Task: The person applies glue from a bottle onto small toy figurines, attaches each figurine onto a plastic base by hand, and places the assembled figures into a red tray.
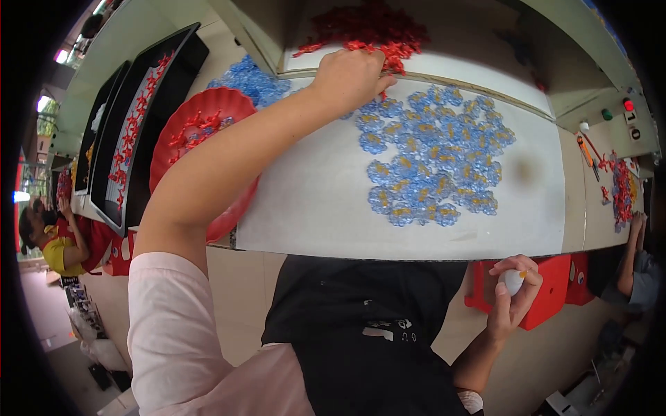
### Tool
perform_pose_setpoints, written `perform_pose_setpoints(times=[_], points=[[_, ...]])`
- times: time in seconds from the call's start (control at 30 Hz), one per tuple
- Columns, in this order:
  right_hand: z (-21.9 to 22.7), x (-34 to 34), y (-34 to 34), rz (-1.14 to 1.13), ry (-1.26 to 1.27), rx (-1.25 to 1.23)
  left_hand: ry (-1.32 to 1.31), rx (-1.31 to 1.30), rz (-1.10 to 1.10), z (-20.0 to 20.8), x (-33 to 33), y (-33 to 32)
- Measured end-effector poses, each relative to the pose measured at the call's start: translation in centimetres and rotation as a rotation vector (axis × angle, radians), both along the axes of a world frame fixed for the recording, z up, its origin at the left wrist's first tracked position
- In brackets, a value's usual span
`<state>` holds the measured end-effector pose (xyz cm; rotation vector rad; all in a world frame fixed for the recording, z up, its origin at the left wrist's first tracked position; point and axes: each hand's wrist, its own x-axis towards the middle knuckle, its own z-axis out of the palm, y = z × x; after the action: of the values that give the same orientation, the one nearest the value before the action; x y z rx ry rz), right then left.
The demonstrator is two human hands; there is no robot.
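Note:
My left hand [352, 78] reaches across the work surface to a pile of small red plastic pieces [374, 28] in the raised bay. Its fingers are curled together, and a bit of red shows under the thumb; the rest of the grip is hidden. Below the table edge, my right hand [513, 298] is wrapped round a small white rounded bottle [513, 281] with a yellow-orange tip. Between the two hands, many clear blue flower-like plastic pieces [433, 163] with yellow-orange centres lie flat on a white sheet [298, 201].
A red scalloped bowl [166, 149] of red pieces sits under my left forearm. Beyond it are loose blue pieces [253, 80] and black trays [187, 52]. A ledge [479, 90] edges the bay. Orange-handled tools [588, 154] lie right. A red stool [548, 295] stands below. Co-workers sit either side.

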<state>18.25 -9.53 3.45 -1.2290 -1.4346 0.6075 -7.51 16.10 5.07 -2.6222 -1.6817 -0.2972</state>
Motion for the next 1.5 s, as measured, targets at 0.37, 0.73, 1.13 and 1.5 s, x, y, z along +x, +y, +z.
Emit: perform_pose_setpoints(times=[0.37,0.73,1.13,1.5], points=[[-2.9,2.1,1.2,-0.035,0.178,0.012,-0.235,-0.038,-0.007,-3.1,0.4,1.1],[-2.1,1.2,1.0,-0.012,0.133,-0.037,-0.063,0.16,-0.568,-4.2,3.9,2.5],[-3.1,1.9,0.9,-0.067,0.453,0.055,-1.142,-0.733,-0.069,0.9,2.3,-6.1],[-2.4,1.1,1.2,0.002,0.468,0.272,-1.605,-1.298,0.001,-3.6,5.9,-17.1]])
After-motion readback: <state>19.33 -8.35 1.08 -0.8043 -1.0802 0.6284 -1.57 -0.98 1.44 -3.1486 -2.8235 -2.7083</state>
